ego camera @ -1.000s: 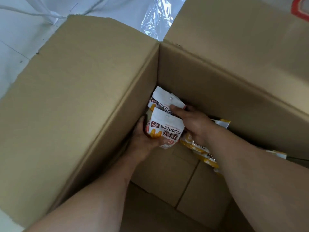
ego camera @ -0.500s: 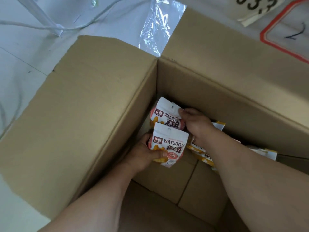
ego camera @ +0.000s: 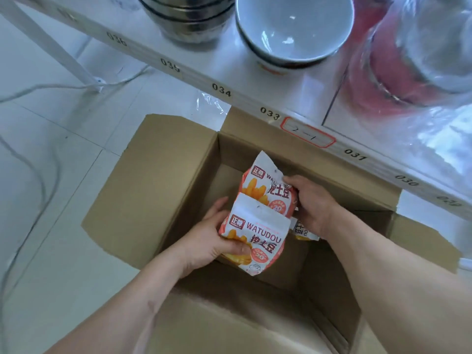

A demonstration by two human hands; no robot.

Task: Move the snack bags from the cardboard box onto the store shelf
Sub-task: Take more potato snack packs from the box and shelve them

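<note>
My left fingers [ego camera: 240,249] are curled over the front of a snack bag [ego camera: 255,238], thumb side tucked behind it, gripping it just above the open cardboard box [ego camera: 158,190]. My right hand [ego camera: 313,203] pinches a second bag [ego camera: 268,190] by its right edge; that bag sits just beyond my left fingers, its lower part covered by the near one. Under my right palm I glimpse a third bag [ego camera: 302,229], mostly hidden, probably lying inside the box. My left hand [ego camera: 212,236] blocks the near bag's left edge. Beyond my fingertips runs the shelf [ego camera: 301,98], its numbered labels partly blurred, holding bowls [ego camera: 293,29] cut off at the top.
</note>
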